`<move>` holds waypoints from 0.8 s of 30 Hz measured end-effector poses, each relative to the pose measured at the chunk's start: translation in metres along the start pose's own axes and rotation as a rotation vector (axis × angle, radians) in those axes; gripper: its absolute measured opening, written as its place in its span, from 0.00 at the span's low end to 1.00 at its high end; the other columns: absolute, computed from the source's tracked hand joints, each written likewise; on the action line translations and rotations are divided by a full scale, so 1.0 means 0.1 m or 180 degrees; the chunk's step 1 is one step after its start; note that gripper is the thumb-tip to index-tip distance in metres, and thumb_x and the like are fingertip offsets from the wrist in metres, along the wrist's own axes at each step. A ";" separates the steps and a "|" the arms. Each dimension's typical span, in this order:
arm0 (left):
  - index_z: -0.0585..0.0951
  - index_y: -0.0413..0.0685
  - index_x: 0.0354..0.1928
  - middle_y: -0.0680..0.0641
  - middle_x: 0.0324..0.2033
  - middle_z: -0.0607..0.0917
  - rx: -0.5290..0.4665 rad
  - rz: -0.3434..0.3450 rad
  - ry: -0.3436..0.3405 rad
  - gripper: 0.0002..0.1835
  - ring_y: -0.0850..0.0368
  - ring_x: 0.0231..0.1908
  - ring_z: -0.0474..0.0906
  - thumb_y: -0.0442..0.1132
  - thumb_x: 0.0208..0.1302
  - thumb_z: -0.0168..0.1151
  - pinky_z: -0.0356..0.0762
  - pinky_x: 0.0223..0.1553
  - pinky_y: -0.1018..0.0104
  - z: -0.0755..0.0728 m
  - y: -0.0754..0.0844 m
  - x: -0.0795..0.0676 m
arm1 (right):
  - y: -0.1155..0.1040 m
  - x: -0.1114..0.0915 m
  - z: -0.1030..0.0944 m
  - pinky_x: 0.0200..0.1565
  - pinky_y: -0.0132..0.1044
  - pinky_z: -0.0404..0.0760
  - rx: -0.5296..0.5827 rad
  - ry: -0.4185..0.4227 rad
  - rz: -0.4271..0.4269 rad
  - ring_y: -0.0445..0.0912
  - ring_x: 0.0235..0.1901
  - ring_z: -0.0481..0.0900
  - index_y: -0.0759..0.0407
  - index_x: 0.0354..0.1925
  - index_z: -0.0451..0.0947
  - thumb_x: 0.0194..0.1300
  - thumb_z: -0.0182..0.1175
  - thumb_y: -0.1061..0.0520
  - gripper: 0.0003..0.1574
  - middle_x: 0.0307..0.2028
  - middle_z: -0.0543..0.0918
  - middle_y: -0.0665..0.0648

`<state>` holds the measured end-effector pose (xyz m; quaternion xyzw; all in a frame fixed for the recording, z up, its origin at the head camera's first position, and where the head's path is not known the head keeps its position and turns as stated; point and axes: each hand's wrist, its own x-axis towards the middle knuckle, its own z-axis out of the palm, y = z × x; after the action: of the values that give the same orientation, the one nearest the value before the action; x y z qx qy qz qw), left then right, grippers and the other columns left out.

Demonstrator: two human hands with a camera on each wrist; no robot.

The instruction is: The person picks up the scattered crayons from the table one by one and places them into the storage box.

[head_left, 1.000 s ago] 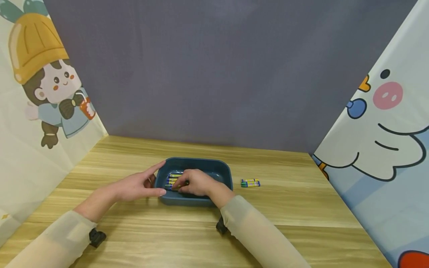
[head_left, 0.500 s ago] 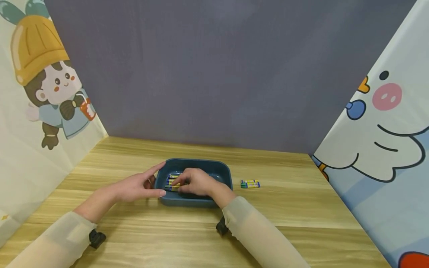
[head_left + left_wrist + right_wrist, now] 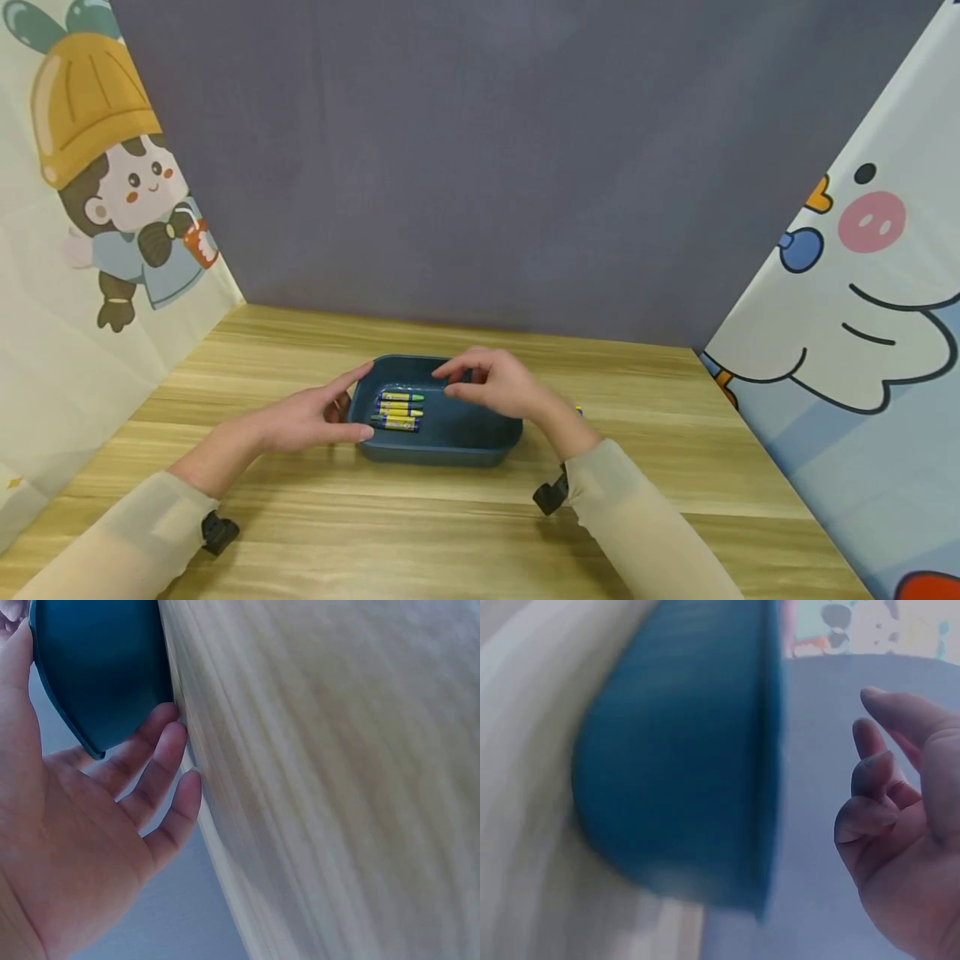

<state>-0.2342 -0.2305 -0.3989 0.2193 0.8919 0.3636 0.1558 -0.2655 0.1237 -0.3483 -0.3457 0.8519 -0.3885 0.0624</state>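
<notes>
A dark blue rectangular box [image 3: 450, 454] without a lid stands on the wooden table. Several crayons [image 3: 398, 410] in yellow and blue wrappers lie side by side in its left part, with green and yellow tips showing. My left hand [image 3: 303, 417] touches the box's left end, its straight thumb at the near corner and its index finger at the far corner. In the left wrist view the other fingers lie loosely beside the box wall. Over the box's right part hovers my right hand [image 3: 498, 383], fingers bent loosely, with nothing between thumb and index finger.
Behind my right wrist the end of a crayon [image 3: 578, 411] peeks out on the table, right of the box. A grey backdrop [image 3: 465, 167] rises behind the table [image 3: 360, 533], with printed cartoon panels at the left and right.
My right hand has let go of a crayon in the box, then risen and moved right. The crayons inside are now uncovered. My left hand has stayed at the box's end.
</notes>
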 end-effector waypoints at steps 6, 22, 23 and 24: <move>0.45 0.59 0.91 0.48 0.43 0.81 0.0079 0.0050 0.0031 0.59 0.53 0.40 0.79 0.60 0.72 0.73 0.77 0.43 0.64 0.00 0.00 0.00 | 0.19 -0.30 -0.38 0.31 0.34 0.72 0.0072 0.0415 0.0130 0.41 0.26 0.72 0.53 0.60 0.91 0.75 0.73 0.56 0.18 0.47 0.88 0.54; 0.44 0.58 0.91 0.47 0.42 0.80 0.0057 0.0058 0.0012 0.60 0.53 0.39 0.78 0.59 0.72 0.74 0.76 0.41 0.63 0.00 0.00 0.02 | 1.18 -0.85 -0.89 0.44 0.44 0.84 -0.0193 0.0189 0.1118 0.48 0.42 0.82 0.55 0.66 0.87 0.80 0.66 0.52 0.21 0.58 0.88 0.59; 0.44 0.58 0.91 0.47 0.42 0.80 0.0055 0.0051 0.0008 0.60 0.53 0.38 0.78 0.59 0.72 0.74 0.76 0.41 0.63 0.00 0.00 0.02 | 1.22 -0.87 -0.89 0.47 0.45 0.84 -0.0216 0.0120 0.1173 0.49 0.45 0.83 0.54 0.66 0.87 0.81 0.66 0.52 0.21 0.59 0.88 0.59; 0.44 0.58 0.91 0.47 0.42 0.80 0.0059 0.0045 0.0009 0.60 0.53 0.38 0.78 0.60 0.72 0.74 0.76 0.41 0.63 0.00 0.00 0.02 | 1.25 -0.88 -0.90 0.50 0.46 0.84 -0.0235 0.0058 0.1218 0.50 0.49 0.84 0.52 0.66 0.87 0.81 0.66 0.51 0.21 0.59 0.88 0.58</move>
<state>-0.2357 -0.2294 -0.3991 0.2264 0.8938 0.3568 0.1500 -0.3007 0.2927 -0.3888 -0.1760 0.9162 -0.3411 0.1147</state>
